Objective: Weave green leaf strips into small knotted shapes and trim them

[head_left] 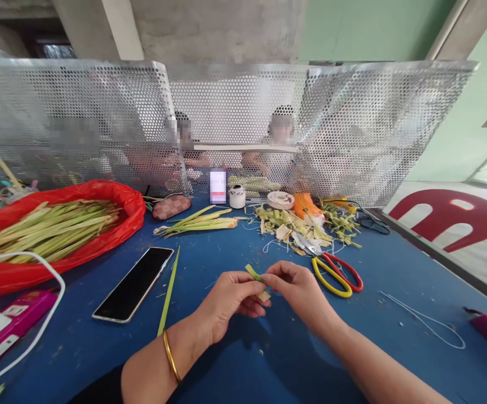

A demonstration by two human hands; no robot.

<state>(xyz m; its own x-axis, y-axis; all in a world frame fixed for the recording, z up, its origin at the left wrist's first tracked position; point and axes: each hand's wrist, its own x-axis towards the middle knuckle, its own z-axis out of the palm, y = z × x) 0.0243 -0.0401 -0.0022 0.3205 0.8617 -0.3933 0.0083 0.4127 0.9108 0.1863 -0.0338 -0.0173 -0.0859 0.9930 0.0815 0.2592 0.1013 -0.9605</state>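
Observation:
Both of my hands meet above the middle of the blue table point(222, 258). Between thumb and fingers, my left hand point(239, 292) pinches a short green leaf strip point(252, 272). My right hand point(292, 283) grips the same strip from the other side, fingertips closed. A pale bit of the strip shows below the fingers; how it is folded is partly hidden. One long green leaf strip point(169, 297) lies left of my left wrist. Scissors point(331, 275) with one yellow and one red handle rest beyond my right hand, blades on leaf scraps point(283, 224).
A red bag point(136, 210) of long leaves lies left, near a black phone point(134, 283) and a magenta power strip point(20, 317) with a white cable. More leaves point(203, 223), a white jar point(237, 196) and a tape roll point(280, 200) sit before a perforated metal screen point(235, 101). People sit behind it.

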